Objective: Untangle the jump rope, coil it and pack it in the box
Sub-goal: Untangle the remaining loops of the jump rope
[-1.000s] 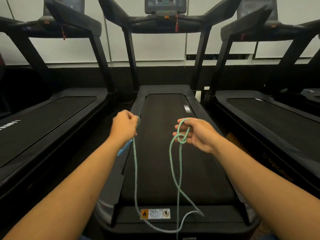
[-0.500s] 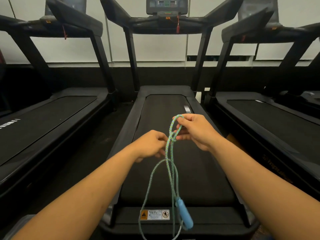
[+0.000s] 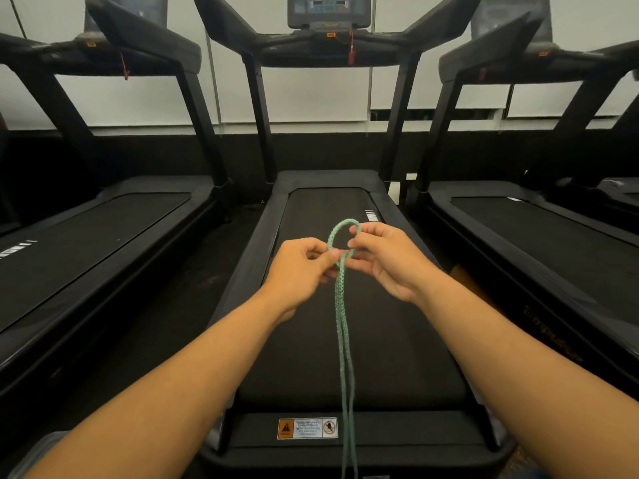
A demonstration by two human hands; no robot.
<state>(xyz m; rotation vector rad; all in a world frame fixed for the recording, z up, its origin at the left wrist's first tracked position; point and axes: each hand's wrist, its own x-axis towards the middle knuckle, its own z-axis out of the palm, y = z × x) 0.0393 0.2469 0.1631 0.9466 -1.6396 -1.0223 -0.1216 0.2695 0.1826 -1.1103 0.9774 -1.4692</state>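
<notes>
A green-blue braided jump rope (image 3: 342,326) hangs doubled in front of me over the middle treadmill. Its top forms a small loop (image 3: 340,228) standing above my fingers. My left hand (image 3: 304,267) pinches the rope where the two strands cross, just under the loop. My right hand (image 3: 383,257) grips the loop's right side, with thumb and forefinger closed on it. Both strands fall straight down together and leave the frame at the bottom. The rope's handles are out of view. No box is visible.
The middle treadmill's black belt (image 3: 332,340) lies below my hands, with a warning label (image 3: 307,428) on its rear edge. Two more treadmills (image 3: 86,243) (image 3: 539,236) flank it. A brown object (image 3: 466,278) shows in the gap at right.
My left hand has moved up and right to meet the right hand at the loop. The strands have pulled into a straight doubled line. The blue handle has dropped out of view.
</notes>
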